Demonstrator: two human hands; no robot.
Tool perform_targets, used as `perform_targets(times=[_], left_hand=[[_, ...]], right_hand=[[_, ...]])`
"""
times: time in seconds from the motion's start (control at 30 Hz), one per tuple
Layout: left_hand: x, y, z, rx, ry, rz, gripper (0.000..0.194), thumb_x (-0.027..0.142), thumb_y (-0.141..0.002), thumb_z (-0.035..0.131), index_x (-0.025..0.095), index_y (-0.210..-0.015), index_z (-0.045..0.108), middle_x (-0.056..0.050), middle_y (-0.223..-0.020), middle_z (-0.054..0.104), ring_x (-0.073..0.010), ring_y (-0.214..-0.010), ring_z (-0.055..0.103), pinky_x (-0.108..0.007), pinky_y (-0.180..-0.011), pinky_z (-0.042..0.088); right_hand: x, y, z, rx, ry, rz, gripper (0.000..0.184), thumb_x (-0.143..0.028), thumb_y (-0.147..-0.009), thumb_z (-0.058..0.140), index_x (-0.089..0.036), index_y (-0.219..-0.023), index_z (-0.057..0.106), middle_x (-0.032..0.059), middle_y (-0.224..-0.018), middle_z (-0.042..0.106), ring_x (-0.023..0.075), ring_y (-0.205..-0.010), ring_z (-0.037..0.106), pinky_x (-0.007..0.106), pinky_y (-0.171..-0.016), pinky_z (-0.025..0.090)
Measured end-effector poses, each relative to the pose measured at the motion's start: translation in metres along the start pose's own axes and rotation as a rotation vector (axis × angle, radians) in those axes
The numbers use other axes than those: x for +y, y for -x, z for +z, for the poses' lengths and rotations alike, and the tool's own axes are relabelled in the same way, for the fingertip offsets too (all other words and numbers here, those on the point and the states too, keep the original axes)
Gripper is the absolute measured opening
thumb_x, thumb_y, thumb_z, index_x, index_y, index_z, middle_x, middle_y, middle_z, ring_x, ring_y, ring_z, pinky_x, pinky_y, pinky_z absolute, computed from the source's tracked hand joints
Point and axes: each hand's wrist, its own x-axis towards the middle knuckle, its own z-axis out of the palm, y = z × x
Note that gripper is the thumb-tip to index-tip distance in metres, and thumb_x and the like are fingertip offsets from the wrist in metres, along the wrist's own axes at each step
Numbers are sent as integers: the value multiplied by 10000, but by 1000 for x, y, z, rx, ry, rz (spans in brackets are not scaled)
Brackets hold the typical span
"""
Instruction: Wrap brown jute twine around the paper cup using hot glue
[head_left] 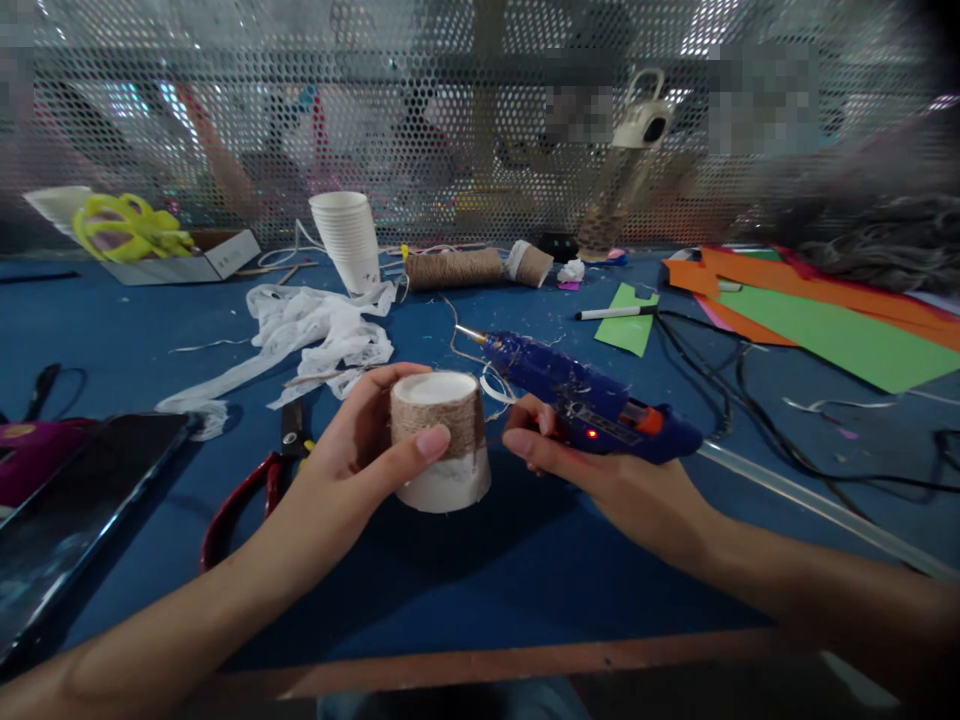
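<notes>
My left hand [367, 430] is closed around an upside-down paper cup [442, 485]. Jute twine [409, 415] is wound around the part of the cup nearest its upturned base; the lower band shows white. In my right hand [570, 455] is a blue hot glue gun [559, 375], its metal nozzle pointing left and away past the cup. A red light glows on its side, and a clear glue stick [795, 490] sticks out of its back. The gun's handle is hidden. Red-handled scissors [238, 505] lie beside my left forearm.
White lace ribbon [300, 335], stacked paper cups [346, 235] and a twine roll [454, 270] lie beyond my hands. A phone [82, 530] lies at left. Coloured paper [847, 320] and black cables [765, 430] are at right. Perforated metal mesh [450, 130] stands behind.
</notes>
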Motion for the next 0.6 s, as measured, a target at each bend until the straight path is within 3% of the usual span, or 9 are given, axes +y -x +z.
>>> perform_targets(times=[0.37, 0.6], left_hand=[[-2, 0, -2, -90, 1, 22, 336, 306, -815, 774, 322, -1130, 656, 21, -1092, 728, -173, -1016, 655, -201, -789, 507], [-5, 1, -5, -151, 1, 43, 332, 282, -854, 742, 323, -1166, 638, 31, -1121, 721, -156, -1048, 644, -176, -819, 500]], right_hand=[[2, -1, -1, -33, 30, -23, 250, -434, -859, 693, -235, -737, 604, -27, -802, 675, 145, -778, 646, 259, -764, 540], [-1, -2, 1, 2, -18, -63, 232, -379, -810, 715, -228, -696, 582, -23, -800, 675, 153, -774, 655, 278, -760, 561]])
